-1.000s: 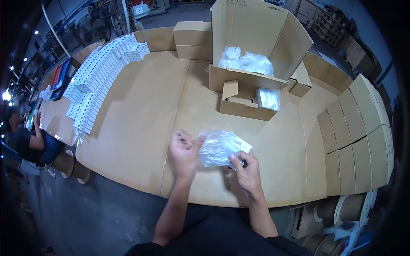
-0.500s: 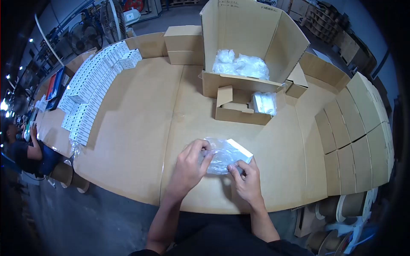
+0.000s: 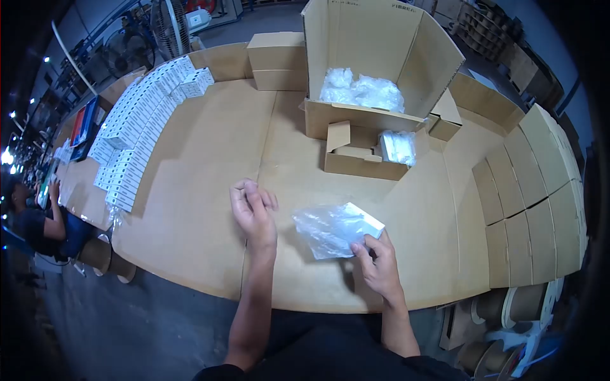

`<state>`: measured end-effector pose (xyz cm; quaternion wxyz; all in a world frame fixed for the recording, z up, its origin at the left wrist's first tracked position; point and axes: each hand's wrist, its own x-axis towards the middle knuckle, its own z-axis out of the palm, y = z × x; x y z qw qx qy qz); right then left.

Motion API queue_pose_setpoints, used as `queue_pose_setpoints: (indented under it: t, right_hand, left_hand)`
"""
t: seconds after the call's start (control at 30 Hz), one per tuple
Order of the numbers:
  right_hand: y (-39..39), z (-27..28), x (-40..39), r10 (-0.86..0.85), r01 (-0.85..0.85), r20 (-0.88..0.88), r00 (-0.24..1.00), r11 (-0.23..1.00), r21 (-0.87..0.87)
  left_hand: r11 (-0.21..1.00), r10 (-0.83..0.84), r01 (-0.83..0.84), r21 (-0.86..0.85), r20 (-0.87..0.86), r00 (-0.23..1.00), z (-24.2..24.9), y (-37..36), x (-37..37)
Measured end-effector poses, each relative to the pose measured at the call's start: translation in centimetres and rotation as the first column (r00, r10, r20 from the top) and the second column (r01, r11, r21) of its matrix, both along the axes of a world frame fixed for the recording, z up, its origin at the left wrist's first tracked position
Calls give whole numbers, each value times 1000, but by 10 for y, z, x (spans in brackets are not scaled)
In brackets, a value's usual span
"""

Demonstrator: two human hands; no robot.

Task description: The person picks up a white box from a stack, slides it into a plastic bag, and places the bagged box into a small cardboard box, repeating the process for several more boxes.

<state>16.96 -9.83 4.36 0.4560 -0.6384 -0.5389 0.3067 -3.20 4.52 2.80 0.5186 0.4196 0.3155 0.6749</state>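
My right hand [image 3: 380, 261] pinches a clear plastic bag [image 3: 323, 230] by its right side, thumb on top. Inside that end of the bag is a small white box [image 3: 363, 219], its pale edge showing at the upper right. The loose, crumpled part of the bag spreads to the left above the cardboard surface [image 3: 190, 190]. Apart from the bag, to its left, my left hand [image 3: 254, 206] is raised with loosely bent fingers and holds nothing. Beyond the bag sits a small open carton [image 3: 365, 168] with several plastic-wrapped white boxes [image 3: 398, 148] at its right end.
A large open carton [image 3: 368, 111] holds bagged items [image 3: 361, 92]. Rows of small white boxes [image 3: 140, 124] are stacked at left. Brown cartons [image 3: 534, 209] form a wall at right; another carton [image 3: 276, 60] stands at the back. A seated person [image 3: 47, 219] is at far left.
My left hand has let go of the bag and moved left. My right hand keeps hold of it, and the bag's left part now hangs loose. The view has shifted slightly.
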Motion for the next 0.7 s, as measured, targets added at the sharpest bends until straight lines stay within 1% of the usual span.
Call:
queue_pose_setpoints:
  t: [0.03, 0.07, 0.1, 0.17, 0.27, 0.3, 0.33, 0.37, 0.4, 0.43, 0.53, 0.57, 0.63, 0.7]
  right_hand:
    - [1, -7, -1, -31, 30, 5, 1000, 998, 62]
    - [1, -9, -3, -39, 38, 1, 999, 996, 80]
    - [1, -10, -4, -48, 48, -4, 999, 994, 99]
    - [3, -13, -8, -64, 67, -23, 998, 988, 136]
    - [4, -17, -14, -81, 94, -83, 993, 982, 164]
    - [3, -18, -15, -87, 105, -118, 989, 982, 157]
    - [2, -20, -14, -94, 117, -152, 984, 982, 150]
    - [0, -29, -10, -91, 114, -132, 987, 978, 176]
    - [0, -27, -10, -98, 119, -128, 987, 978, 172]
    - [-2, -22, -12, -105, 125, -126, 986, 978, 167]
    - [-3, -19, -14, -97, 119, -136, 986, 978, 170]
    - [-4, -21, -13, -79, 102, -137, 987, 981, 165]
    - [-3, -20, -13, -67, 92, -144, 987, 980, 177]
    - [-4, -9, 3, -117, 124, -45, 992, 970, 210]
  left_hand:
    - [999, -36, 40, -32, 122, 992, 0, -5, 5]
    - [995, -69, 86, -59, 244, 967, -1, -11, 8]
    - [954, -297, 300, -16, 110, 949, -20, -23, -2]
    - [920, -391, 385, -71, -123, 912, -11, -52, 16]
    - [901, -422, 399, -168, -138, 896, -13, -66, 26]
    - [923, -368, 347, -168, -111, 923, -16, -67, 27]
    - [929, -352, 329, -172, -128, 927, -18, -67, 25]
    - [934, -339, 313, -173, -146, 929, -22, -64, 18]
    - [939, -326, 298, -174, -166, 931, -21, -60, 15]
    - [934, -334, 321, -154, -65, 940, -19, -58, 16]
    - [897, -441, 435, -72, -148, 885, -1, -63, 18]
    - [884, -468, 440, -159, -284, 837, -4, -64, 13]
    - [876, -480, 428, -223, -312, 820, -4, -65, 15]
    - [858, -506, 435, -272, -310, 805, 6, -65, 16]
